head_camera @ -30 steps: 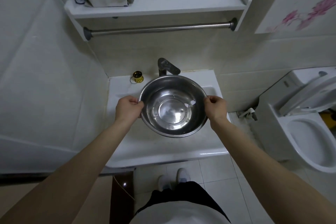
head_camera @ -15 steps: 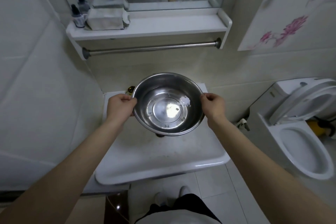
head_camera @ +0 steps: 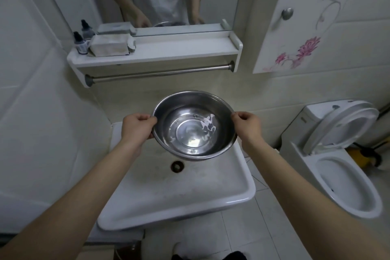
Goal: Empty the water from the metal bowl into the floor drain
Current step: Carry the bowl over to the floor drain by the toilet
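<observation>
Left hand (head_camera: 138, 126) and right hand (head_camera: 248, 125) gripped the bowl (head_camera: 194, 125) rim, level above sink (head_camera: 179, 194); water inside.

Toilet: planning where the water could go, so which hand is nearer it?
Right. The right hand grips the bowl rim toilet-side; the left hand holds the far rim.
</observation>
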A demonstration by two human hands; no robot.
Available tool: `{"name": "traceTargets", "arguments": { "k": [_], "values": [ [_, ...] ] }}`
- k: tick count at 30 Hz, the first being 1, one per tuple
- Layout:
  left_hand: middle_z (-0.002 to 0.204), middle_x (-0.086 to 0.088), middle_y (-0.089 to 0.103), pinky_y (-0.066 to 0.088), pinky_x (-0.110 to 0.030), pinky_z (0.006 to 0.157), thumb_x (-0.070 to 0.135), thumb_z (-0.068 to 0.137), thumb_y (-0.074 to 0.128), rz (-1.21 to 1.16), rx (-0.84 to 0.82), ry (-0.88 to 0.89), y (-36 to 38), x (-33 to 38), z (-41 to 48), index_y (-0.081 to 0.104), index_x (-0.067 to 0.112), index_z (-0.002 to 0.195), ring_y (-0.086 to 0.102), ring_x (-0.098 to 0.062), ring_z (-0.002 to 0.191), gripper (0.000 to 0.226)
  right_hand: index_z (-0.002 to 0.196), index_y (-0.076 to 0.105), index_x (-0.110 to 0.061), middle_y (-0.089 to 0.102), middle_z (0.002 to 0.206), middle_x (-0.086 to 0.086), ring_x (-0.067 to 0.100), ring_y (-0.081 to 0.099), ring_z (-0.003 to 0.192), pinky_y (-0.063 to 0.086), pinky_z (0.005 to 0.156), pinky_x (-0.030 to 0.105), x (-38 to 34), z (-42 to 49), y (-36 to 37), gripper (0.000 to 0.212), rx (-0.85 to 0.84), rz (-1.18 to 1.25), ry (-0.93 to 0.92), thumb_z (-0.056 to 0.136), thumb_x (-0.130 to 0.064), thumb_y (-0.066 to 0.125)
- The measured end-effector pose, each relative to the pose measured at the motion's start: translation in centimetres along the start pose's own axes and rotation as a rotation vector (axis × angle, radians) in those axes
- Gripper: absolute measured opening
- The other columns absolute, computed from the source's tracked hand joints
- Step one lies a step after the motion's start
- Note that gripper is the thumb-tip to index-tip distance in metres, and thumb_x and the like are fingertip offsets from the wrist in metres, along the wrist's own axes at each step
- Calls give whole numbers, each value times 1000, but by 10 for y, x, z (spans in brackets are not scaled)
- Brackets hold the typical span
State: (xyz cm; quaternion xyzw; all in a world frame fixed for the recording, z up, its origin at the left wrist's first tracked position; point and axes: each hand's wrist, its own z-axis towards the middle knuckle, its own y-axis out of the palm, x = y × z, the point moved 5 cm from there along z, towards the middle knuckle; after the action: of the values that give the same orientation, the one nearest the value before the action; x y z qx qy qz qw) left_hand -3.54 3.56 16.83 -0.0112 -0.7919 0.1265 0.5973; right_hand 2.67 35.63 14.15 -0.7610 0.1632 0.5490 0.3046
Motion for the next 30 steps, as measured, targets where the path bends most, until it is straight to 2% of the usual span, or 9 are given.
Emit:
{"name": "traceTargets", "arguments": {
  "k": [4,7,13,17,20,23,25,27,30],
  "values": [
    [71,-7,62,52,-25,52,6,85,68,-3,2,-4,22,5,-16,68,7,84,57,-18,60,1,83,76,-5,73,81,19,23,61,74,57,74,44,-3,6,-27,24,-5,5,-2,95,-20,62],
    [75,-9,64,52,-25,53,7,85,69,-11,11,-9,41,8,-29,69,4,90,59,-20,62,6,81,76,-9,71,77,12,23,62,74,53,71,39,-3,13,-51,23,-9,13,-12,96,-20,62],
    [68,-6,62,50,-23,48,5,87,66,-19,16,-6,80,17,-66,67,9,82,57,-18,59,7,71,71,-18,66,72,6,21,58,71,47,68,35,-4,24,-96,26,-18,15,-32,95,-19,63],
    [74,-7,63,52,-23,48,6,89,66,-47,25,-30,109,16,-93,68,7,88,59,-17,60,2,74,71,-12,66,76,7,20,56,72,46,70,33,1,31,-132,25,-35,22,-26,96,-18,62],
    [76,-8,66,52,-25,50,6,89,67,-44,22,-29,130,16,-108,69,9,84,61,-18,63,6,83,75,-1,64,75,8,19,54,72,45,70,33,7,37,-156,26,-53,10,-23,96,-18,61],
    [84,-12,69,55,-28,56,8,89,67,-33,14,-44,152,13,-123,71,7,92,63,-20,69,5,89,72,7,60,75,8,18,51,73,42,69,31,13,43,-182,28,-54,13,-27,97,-16,60],
    [87,-13,68,56,-30,59,8,90,66,-30,8,-53,165,11,-133,71,5,97,63,-21,71,9,81,69,6,55,74,8,18,46,72,38,68,30,16,45,-198,28,-51,18,-28,96,-15,59],
    [86,-14,67,57,-31,61,8,91,65,-31,6,-55,179,11,-143,70,2,99,62,-21,70,11,74,65,-4,49,72,8,19,41,71,33,65,29,19,46,-213,26,-48,17,-20,97,-15,58],
    [86,-13,66,58,-32,65,6,91,64,-30,3,-57,198,10,-155,70,0,101,61,-23,73,13,80,67,4,49,74,7,18,40,73,32,64,28,27,50,-232,27,-27,27,5,97,-16,60]
  ]
}}
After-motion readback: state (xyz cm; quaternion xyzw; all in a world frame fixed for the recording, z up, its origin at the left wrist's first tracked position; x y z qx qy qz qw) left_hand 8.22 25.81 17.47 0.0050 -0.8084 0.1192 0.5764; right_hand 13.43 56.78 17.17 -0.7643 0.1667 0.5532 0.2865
